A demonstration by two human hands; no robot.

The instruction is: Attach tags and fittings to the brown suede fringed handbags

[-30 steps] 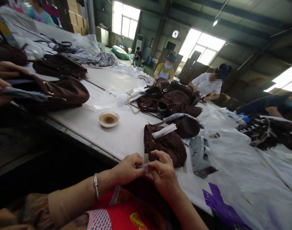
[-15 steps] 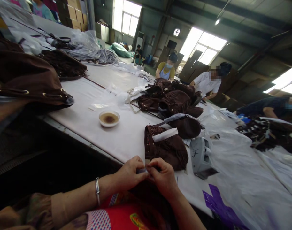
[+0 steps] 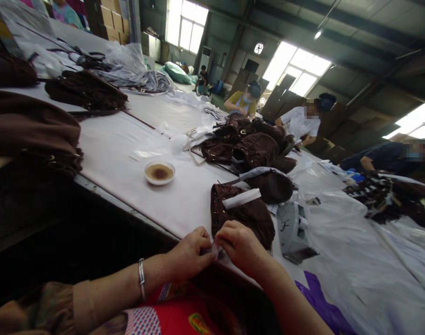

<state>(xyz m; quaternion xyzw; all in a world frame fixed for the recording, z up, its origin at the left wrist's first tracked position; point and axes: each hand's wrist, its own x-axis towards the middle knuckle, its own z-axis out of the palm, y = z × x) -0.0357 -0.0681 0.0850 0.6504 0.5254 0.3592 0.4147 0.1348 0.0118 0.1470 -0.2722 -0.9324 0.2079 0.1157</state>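
Head view: both hands meet at the near edge of the desk (image 3: 136, 186), just in front of the fringed brown bag (image 3: 245, 216). Left hand (image 3: 189, 251) and right hand (image 3: 242, 244) pinch a small pale strip (image 3: 215, 250) between them, so each grip is closed on that strip, fingertips nearly touching. The strip is mostly hidden by fingers; only a short light sliver shows. What it is made of, can't tell.

Doing this well, as a judgement: keep both pinches close together so the short piece stays taut, work with fingertips not palms, keep it over the desk edge near the bag so it doesn't drop into the lap, and don't twist it.

Orientation: the visible bit stands roughly upright, tilted slightly, between the two thumbs. Its long axis appears to run up-down from the hands toward the bag, but too little shows to be sure.

Around the bag: a white paper band (image 3: 241, 198) lies across its top. Just right of it sits a grey plastic tool (image 3: 292, 228) on clear plastic sheeting (image 3: 355, 260). Left of the bag, well apart, a small white bowl (image 3: 160, 172) with brown liquid. Beyond the bag, a pile of more brown bags (image 3: 249, 144). A silver bracelet (image 3: 141, 278) is on the left wrist. Other people work at the far side.
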